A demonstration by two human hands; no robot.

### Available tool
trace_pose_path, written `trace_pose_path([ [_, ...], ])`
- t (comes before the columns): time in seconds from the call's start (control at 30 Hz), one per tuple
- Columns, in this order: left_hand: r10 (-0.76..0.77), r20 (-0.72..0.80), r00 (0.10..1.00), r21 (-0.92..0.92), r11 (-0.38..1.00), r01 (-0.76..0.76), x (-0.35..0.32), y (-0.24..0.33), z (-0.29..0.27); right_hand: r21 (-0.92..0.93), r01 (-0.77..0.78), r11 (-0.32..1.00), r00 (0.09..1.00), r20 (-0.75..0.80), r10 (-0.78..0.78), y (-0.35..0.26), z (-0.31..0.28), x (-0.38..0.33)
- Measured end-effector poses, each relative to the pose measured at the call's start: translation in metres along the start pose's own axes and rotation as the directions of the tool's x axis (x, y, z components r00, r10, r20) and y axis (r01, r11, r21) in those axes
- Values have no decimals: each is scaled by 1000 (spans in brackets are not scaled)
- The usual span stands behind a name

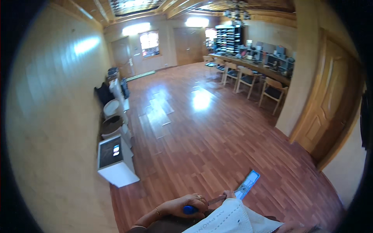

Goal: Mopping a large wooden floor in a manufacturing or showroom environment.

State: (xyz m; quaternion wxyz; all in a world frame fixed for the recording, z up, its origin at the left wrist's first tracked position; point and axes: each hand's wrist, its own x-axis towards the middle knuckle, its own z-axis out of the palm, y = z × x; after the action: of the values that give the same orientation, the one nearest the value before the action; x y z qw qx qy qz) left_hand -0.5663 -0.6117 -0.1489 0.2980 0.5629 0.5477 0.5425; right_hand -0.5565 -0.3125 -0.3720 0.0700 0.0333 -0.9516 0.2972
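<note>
Clamping a mop pole [216, 200], left hand [186, 206] and right hand [229, 193], the latter partly hidden behind white cloth [233, 217].

Left: box [125, 173] along wall [58, 124], phone [116, 150] on top, bins [112, 106] behind. Right: long desk [265, 71], chairs [246, 72] before it, shelf rack [229, 37] at far end; door [328, 97] nearer. Mop head [253, 177] in front, right of centre, on floor [202, 147].

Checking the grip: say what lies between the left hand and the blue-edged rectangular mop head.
The head view shows a slim straight pole with the right hand on it.
</note>
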Motion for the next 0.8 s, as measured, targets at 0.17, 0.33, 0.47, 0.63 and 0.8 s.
trace_pose_path([
  [0.17, 75, -292, 953, 268, 964, 6, 14, 148, 12, 123, 298, 947, 951, 52, -306, -35, 37, 51],
  [0.33, 149, -511, 847, 452, 884, 117, -1, 174, 31, 351, 374, 859, 880, 158, -447, -126, 50, 84],
  [0.47, 176, -557, 812, 594, 768, 240, -16, 206, 49, 579, 200, 790, 732, 448, -514, -215, 39, 72],
  [0.63, 93, -555, 827, 607, 724, 326, -13, 233, 67, 664, 408, 627, 414, 478, -775, -268, 60, 60],
  [0.8, 99, -465, 880, 687, 667, 288, -7, 234, 73, 662, 409, 629, 290, 559, -777, -284, 67, 45],
])
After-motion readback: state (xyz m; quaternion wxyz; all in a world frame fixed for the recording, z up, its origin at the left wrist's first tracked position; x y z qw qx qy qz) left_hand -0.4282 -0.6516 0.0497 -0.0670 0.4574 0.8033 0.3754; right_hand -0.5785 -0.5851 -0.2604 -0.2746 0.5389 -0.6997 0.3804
